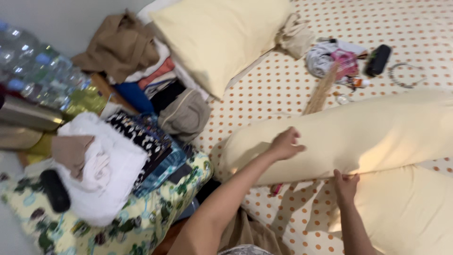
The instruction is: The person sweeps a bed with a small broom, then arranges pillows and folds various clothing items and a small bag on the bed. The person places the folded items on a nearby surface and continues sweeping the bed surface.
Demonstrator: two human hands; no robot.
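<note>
**Pale yellow bolster under two hands on a dotted bed**

Pale yellow and long, the bolster (368, 137) lies across the bed from about the centre out to three o'clock, on a white sheet (283, 80) dotted with orange. The left hand (284, 144) rests on the bolster's upper side near its rounded end, fingers curled loosely against the cloth. The right hand (346, 185) is at the lower edge, around five o'clock from the left one, fingertips pinching the fabric there. Just below it, at four o'clock, sits another pale yellow cushion (410, 212).

Farther out, at twelve o'clock, a square yellow pillow (217, 38) leans near the wall. At two o'clock lie a small heap of cloths (332, 59), a black case (377, 60) and a beaded ring (406, 75), with a straw whisk (321, 89) just beside them. Toward nine and ten o'clock, folded clothes (151, 80) are stacked, a white towel (108, 165) sits on a green-flowered cover (141, 226), and clear plastic bottles (37, 75) stand blurred at the edge.
</note>
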